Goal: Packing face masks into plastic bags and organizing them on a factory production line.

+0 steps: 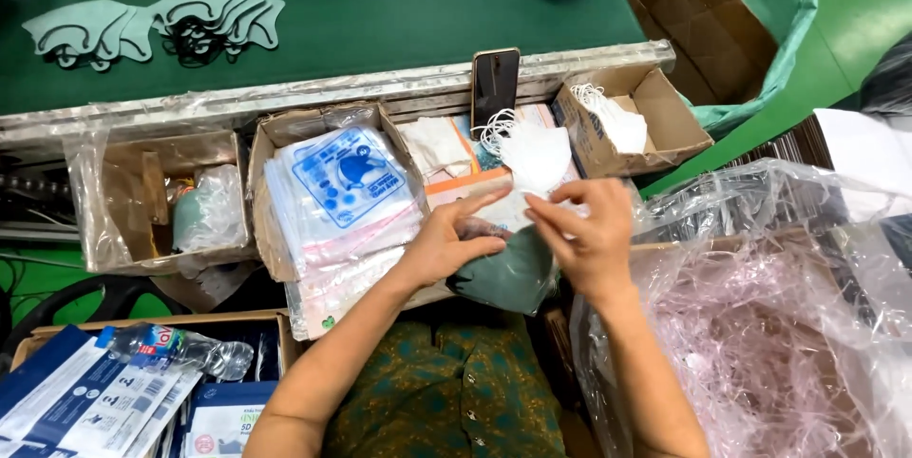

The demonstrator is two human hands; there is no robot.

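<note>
1. Pinching a clear bag (508, 258) that holds a green mask, both hands, left hand (451, 244) and right hand (589, 239), are closed on its top edge.
2. White masks (534, 156) lie at 12 o'clock of it.
3. Printed bags (342, 194) sit at 9 o'clock.

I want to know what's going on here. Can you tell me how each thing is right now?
Left hand: pinching a clear bag.
Right hand: pinching the bag's other edge.
Green mask: inside the bag.
Phone: propped upright, screen dark.
Bottle: lying on its side.
Small box: open, white masks inside.
</note>
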